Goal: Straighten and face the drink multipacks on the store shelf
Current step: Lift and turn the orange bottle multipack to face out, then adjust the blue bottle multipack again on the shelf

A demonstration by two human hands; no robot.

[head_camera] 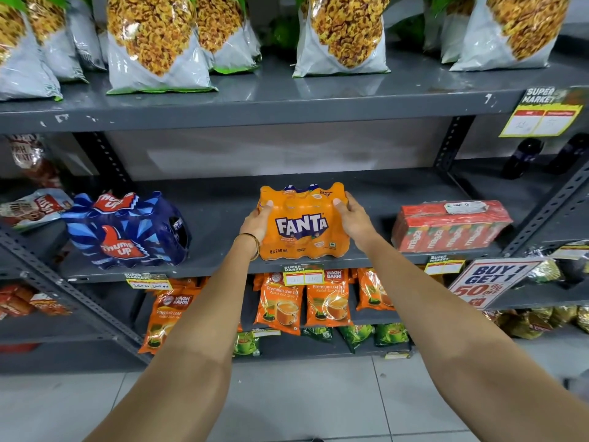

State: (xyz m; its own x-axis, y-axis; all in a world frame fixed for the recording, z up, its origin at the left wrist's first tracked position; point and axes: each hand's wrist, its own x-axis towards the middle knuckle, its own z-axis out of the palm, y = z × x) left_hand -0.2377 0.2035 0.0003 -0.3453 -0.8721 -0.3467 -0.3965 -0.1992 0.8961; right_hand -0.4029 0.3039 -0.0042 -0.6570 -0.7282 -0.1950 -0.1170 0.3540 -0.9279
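The left hand (257, 222) and right hand (350, 218) cover the side edges of the Fanta multipack (302, 223). Handwritten prices on the shelf tags (303, 277) are too faint to read. The snack bags (156, 43) above are cut off by the top edge.

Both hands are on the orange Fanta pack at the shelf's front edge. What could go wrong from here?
1. The Fanta pack stands at the shelf lip; a pull from the left hand and right hand might tip it off.
2. The grip is on loose shrink-wrap, which may slip or tear.
3. The Thums Up pack sits skewed and could be overlooked.
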